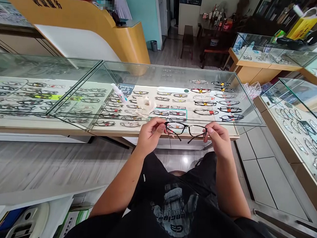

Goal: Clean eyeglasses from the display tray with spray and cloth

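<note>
A pair of black-framed eyeglasses (pixel 186 129) is held up between my two hands, at the near edge of a glass display case. My left hand (pixel 150 133) pinches the frame at its left hinge, and my right hand (pixel 218 136) pinches it at the right hinge. Both temple arms point down toward me, partly folded inward. On the glass top beyond lie a white spray bottle (pixel 119 93) and a crumpled white cloth or tissue (pixel 146 106). Beneath the glass, rows of eyeglasses (pixel 206 103) show.
A second glass case (pixel 32 66) adjoins on the left, and another (pixel 293 137) stands at the right. Behind is a curved yellow counter (pixel 132 38) with a person (pixel 122 8) near it. At lower left is a white shelf (pixel 54 195). A wooden bench (pixel 187 40) stands farther back.
</note>
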Motion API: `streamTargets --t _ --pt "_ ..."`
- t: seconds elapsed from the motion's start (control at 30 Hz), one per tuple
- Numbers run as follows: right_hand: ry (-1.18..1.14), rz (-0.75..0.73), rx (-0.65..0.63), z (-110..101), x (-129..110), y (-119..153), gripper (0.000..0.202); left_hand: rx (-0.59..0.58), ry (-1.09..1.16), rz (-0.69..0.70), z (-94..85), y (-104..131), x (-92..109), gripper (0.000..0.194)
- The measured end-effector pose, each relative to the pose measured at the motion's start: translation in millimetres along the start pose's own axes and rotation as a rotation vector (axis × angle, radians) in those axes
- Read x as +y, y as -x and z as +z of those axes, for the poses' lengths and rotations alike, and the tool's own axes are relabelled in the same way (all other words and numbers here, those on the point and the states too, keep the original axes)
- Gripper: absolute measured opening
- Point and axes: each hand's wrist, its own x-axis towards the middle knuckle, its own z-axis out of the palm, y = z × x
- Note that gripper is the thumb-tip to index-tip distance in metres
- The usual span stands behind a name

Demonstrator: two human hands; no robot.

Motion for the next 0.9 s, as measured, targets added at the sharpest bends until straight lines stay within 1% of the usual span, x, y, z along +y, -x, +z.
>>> streamTargets --t 0.1,0.27,0.43,0.53,0.7,0.9 --pt "-0.017 0.037 0.026 1.1 8.1 0.3 0.028 -0.034 0.114 -0.071 0.9 0.1 -0.4 0.035" --pt "-0.066 0.092 0.016 1.8 18.2 1.6 0.023 -0.115 0.313 -0.170 3.8 -0.2 -4.9 0.042" --pt "-0.139 0.129 0.019 8.0 17.9 1.5 0.022 -0.151 0.443 -0.258 8.3 -0.8 -4.7 0.038" --pt "-0.181 0.151 0.001 12.2 16.6 1.1 0.023 -0.160 0.524 -0.269 9.3 -0.9 -3.2 0.032" --pt "-0.208 0.168 -0.044 14.6 18.9 2.7 0.023 -0.144 0.550 -0.276 9.3 -1.1 -1.7 0.029" --pt "-0.278 0.137 -0.070 18.7 19.2 3.7 0.021 -0.145 0.531 -0.292 13.6 -0.7 -0.2 0.028"
